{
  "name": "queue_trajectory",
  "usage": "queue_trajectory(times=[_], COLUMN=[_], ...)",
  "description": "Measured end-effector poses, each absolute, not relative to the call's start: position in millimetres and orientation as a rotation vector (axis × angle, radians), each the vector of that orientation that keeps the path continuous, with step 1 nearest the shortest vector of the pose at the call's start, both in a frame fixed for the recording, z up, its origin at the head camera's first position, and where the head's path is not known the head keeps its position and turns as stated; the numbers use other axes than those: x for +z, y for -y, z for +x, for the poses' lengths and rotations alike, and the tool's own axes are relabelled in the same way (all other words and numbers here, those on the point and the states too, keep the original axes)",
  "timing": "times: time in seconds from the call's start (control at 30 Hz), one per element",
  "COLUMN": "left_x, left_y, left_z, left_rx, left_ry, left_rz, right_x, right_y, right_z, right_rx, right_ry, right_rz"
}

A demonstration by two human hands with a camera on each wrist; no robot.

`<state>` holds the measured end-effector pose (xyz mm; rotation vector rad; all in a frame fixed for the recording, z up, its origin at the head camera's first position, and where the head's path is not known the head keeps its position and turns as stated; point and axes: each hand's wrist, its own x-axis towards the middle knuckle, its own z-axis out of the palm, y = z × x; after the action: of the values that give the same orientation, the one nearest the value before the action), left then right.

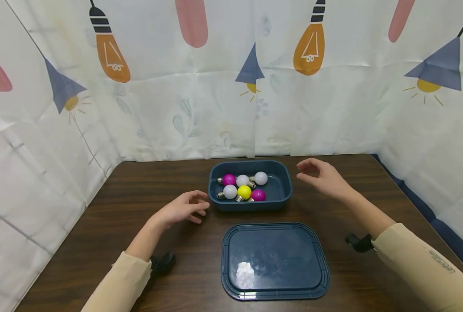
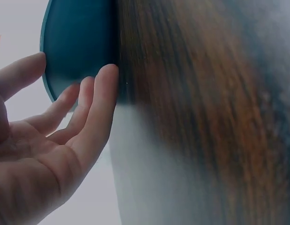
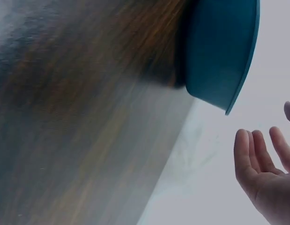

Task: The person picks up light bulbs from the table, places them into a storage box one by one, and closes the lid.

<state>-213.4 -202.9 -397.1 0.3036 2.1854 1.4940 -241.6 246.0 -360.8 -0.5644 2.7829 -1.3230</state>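
A dark blue rectangular box [image 1: 278, 190] stands open on the table, with several small light bulbs inside, among them a yellow bulb [image 1: 244, 192], a magenta bulb [image 1: 258, 195] and a white bulb [image 1: 260, 178]. My left hand [image 1: 184, 208] is at the box's left end, fingers loosely bent, fingertips close to its wall; the left wrist view shows them beside the blue side [image 2: 79, 42]. Off the box's right end my right hand [image 1: 321, 175] hovers with relaxed fingers, holding nothing. In the right wrist view a gap separates those fingers [image 3: 242, 150] from the box [image 3: 219, 51].
A matching blue lid [image 1: 274, 260] lies flat on the dark wooden table [image 1: 149, 182], in front of the box. Behind the table hangs a white curtain [image 1: 216, 108] printed with lamps. Black wrist devices [image 1: 360, 243] show below both forearms.
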Motion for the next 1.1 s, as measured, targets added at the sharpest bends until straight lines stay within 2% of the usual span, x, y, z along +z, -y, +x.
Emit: queue_trajectory(times=[0.57,1.1], left_x=[-392,-392], left_y=[199,196], left_z=[-200,-187], left_rx=[1.417,1.313], left_ry=[-2.139,-2.086], left_rz=[0.328,0.398], right_x=[-371,-377], right_y=[-269,-284], right_z=[-223,-210], right_rx=[-1.188,-1.114], right_ry=[-2.6,-2.315], right_rz=[-0.607,-0.507])
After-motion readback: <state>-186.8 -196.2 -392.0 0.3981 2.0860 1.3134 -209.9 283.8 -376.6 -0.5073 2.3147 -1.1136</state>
